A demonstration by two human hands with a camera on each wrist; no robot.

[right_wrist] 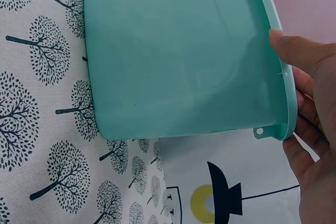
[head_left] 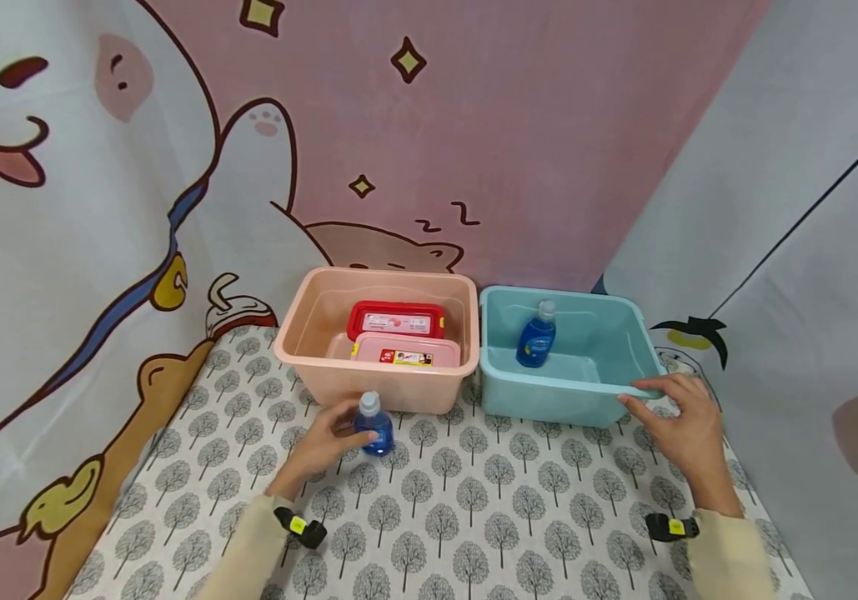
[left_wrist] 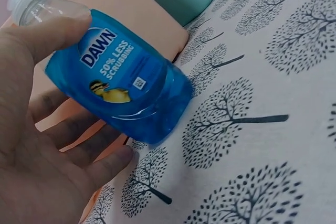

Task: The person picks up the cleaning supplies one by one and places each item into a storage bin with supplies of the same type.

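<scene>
A: Begin at the left hand (head_left: pixel 329 442).
B: Thumb and fingers grip one Dawn bottle (head_left: pixel 382 423), blue, with a pale cap, just in front of the peach bin (head_left: pixel 376 386).
A: Right hand (head_left: pixel 687 423)?
B: Pinching the rim of the teal bin (head_left: pixel 549 404) at its near right corner.
A: Contents of the bins?
B: Peach: one red-lidded box (head_left: pixel 398 322), one pink-lidded box (head_left: pixel 398 346). Teal: a second blue bottle (head_left: pixel 536 342), cap uppermost, toward the left side.
A: Surface and room?
B: White cloth (head_left: pixel 499 533) printed with dark trees. Behind it, a hanging backdrop (head_left: pixel 534 150), pink and pale, with cartoon animals and four-pointed stars; pale fabric continues on both sides.
A: Bearing of the gripped bottle?
B: Cap up, base down, long axis close to upright with a slight lean to the left in the head view. Its printed label faces the left wrist camera.
A: Obscured items?
B: Whether its base touches the cloth, cannot tell. Some left fingers pass behind it; the label's small print is illegible. The peach bin's front wall hides the boxes' lower parts. Both sleeves (head_left: pixel 244 550) run out of frame.
</scene>
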